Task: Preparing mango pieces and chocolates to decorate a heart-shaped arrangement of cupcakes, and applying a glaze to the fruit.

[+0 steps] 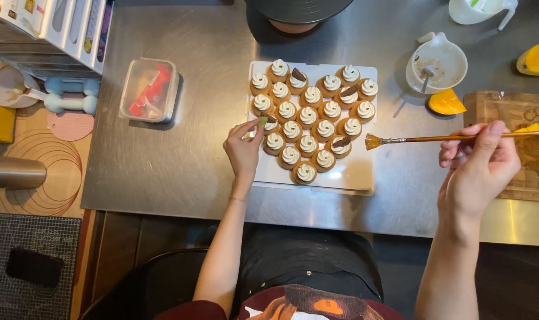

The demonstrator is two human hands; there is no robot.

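Observation:
A white rectangular tray [358, 172] on the steel counter carries several small round pastries [308, 114], each topped with a swirl of white cream; a few also bear a dark chocolate piece [342, 142]. My left hand [243, 149] rests at the tray's left edge, its fingertips pinching a small green bit [263, 120] against a pastry. My right hand [480, 166] is to the right of the tray and holds a thin wooden-handled brush [435, 138], whose bristle tip points left over the tray's right edge.
A clear lidded box [149, 90] with red contents stands left of the tray. A white bowl with a spoon [438, 64], an orange fruit wedge [445, 103] and a wooden cutting board [518, 118] lie at right. A dark round base [297, 12] sits behind the tray.

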